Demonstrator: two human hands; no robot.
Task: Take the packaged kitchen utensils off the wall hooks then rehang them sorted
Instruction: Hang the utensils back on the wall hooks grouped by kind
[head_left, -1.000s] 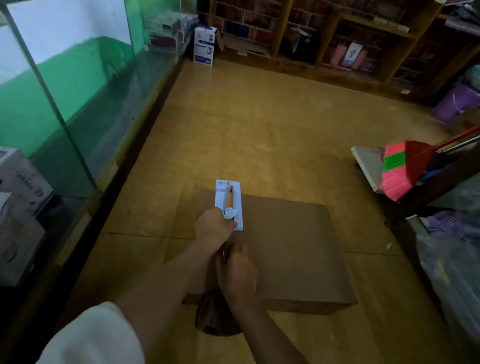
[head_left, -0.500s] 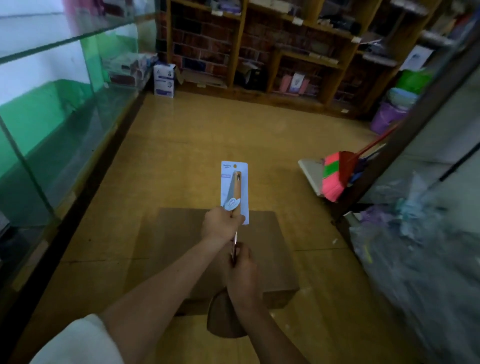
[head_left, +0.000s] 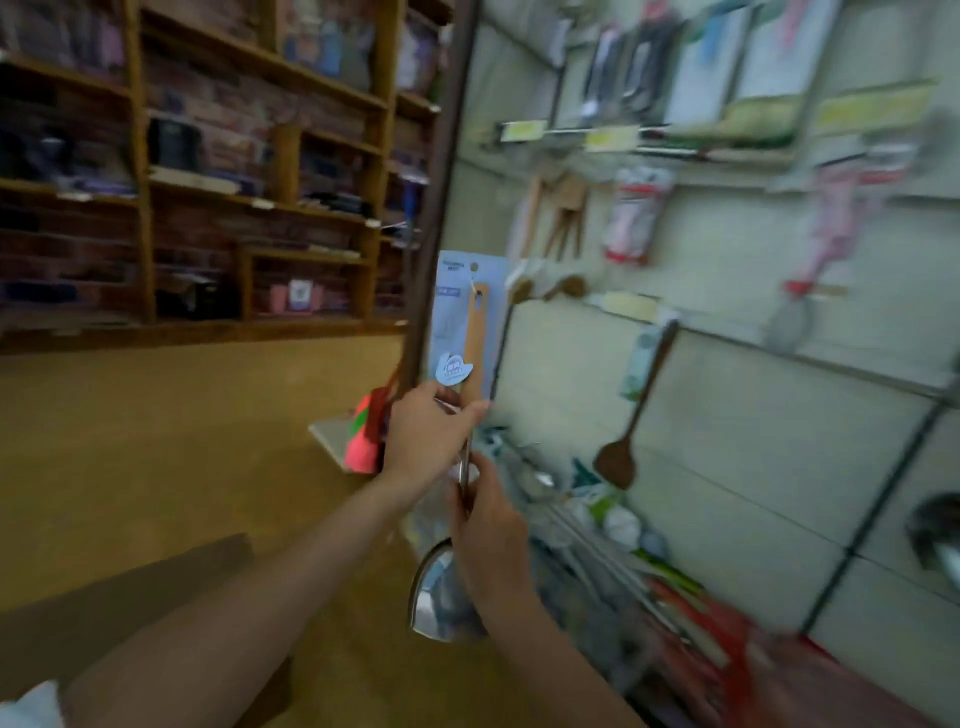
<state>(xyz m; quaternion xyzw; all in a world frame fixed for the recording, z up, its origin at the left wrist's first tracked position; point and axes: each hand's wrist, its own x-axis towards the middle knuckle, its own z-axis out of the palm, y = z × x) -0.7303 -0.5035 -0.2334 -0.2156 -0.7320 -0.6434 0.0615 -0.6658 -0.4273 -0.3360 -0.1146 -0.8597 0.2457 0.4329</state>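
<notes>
The left hand (head_left: 428, 434) is curled tight around the low end of the wooden handle. The right hand (head_left: 493, 540) pinches the thin metal neck just under it. Both hold one packaged spatula (head_left: 471, 343), standing straight up, close to the left edge of the hook wall (head_left: 727, 415) but not touching it.

I think the spatula is stiff and a bit heavy at the bottom, where the shiny metal blade (head_left: 441, 597) is. The metal looks slippery, so the wood is the better place to grip. The blue card (head_left: 451, 317) behind the handle is thin and could bend or rip. It should go on a hook by the small hole at its top, slowly.

On the hook wall, a dark brown spatula (head_left: 621, 460) hangs, and more packs hang higher up. They are too blurry to name. Far left of the hook wall are wooden shelves (head_left: 249, 197).

Half a second ago the spatula was held over the cardboard box (head_left: 130, 587) on the floor. Now the person has turned to the hook wall and the box sits low, far to its left. Both hands grip the same spots as before.
</notes>
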